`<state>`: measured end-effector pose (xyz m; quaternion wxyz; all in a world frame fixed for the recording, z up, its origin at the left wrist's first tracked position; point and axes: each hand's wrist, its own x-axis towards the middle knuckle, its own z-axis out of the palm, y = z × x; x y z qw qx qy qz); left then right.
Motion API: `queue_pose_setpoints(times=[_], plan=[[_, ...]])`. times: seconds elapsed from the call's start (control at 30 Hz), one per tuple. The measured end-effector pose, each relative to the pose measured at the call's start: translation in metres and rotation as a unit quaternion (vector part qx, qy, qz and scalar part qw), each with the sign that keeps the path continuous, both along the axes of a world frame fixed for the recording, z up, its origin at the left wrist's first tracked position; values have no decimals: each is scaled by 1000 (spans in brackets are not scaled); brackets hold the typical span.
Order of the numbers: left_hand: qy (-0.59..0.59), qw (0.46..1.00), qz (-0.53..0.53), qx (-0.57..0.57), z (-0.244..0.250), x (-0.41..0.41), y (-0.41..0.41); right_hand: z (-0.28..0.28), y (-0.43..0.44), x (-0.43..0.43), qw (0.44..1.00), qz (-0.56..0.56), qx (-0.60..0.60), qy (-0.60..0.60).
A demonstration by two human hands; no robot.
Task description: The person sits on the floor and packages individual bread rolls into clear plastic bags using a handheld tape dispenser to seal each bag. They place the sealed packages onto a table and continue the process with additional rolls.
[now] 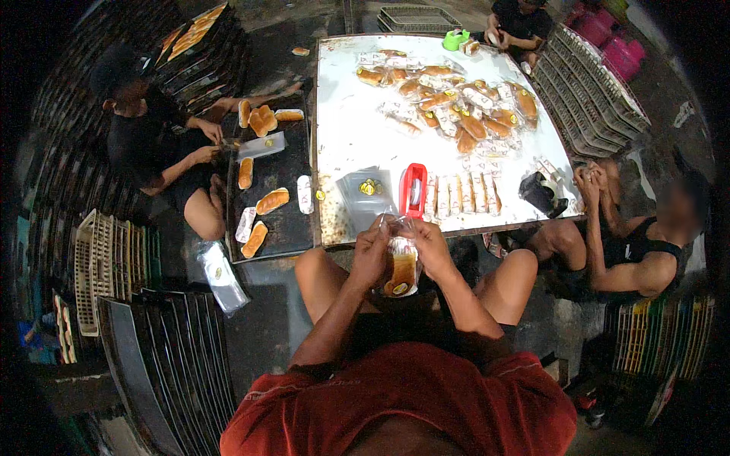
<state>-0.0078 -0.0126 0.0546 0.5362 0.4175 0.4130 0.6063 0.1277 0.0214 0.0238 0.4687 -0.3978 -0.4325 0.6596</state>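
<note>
Between my knees hangs a clear plastic bag with a bread roll [402,271] inside and a yellow sticker near its lower end. My left hand [370,251] pinches one side of the bag's gathered mouth, and my right hand [432,245] pinches the other. Just beyond my fingers a red tape dispenser [413,188] stands on the white table [353,131]. Left of it lies a stack of flat clear bags [356,194] with yellow stickers [370,186] on top. Several wrapped rolls [465,194] are lined up to the dispenser's right.
Bagged rolls [450,105] lie heaped across the table's far half. A black tape dispenser [542,194] sits by the right corner. Unwrapped rolls [272,200] rest on a dark tray [285,239] at left. People sit left, right and far right. Crates [587,97] and trays [165,365] are stacked around.
</note>
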Motion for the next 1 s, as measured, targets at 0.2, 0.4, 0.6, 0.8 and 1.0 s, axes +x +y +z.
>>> queue_pose_setpoints(times=[0.2, 0.4, 0.6, 0.8, 1.0], plan=[[89, 993, 76, 14, 17, 5, -1, 6, -22, 7, 964, -85, 189, -167], [-5, 995, -11, -98, -21, -1, 4, -3, -26, 9, 997, -73, 18, 2], [-61, 997, 13, -48, -30, 18, 5, 2, -39, 15, 995, -95, 7, 0], [203, 976, 26, 73, -24, 25, -3, 9, -33, 26, 973, -154, 74, -154], [186, 980, 19, 70, -31, 27, -6, 10, -35, 26, 960, -155, 120, -199]])
